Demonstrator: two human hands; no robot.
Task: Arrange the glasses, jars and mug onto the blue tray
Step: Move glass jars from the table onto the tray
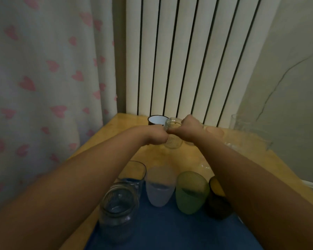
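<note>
On the blue tray five vessels (one jar); both hands' fingers grip another jar.

heart-print curtain left, white radiator behind, perhaps wooden table.

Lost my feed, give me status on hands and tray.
Left hand and right hand both gripping one small clear jar at far table. Blue tray holds five vessels already. Mug and other glassware still off tray. Path clear.
</note>
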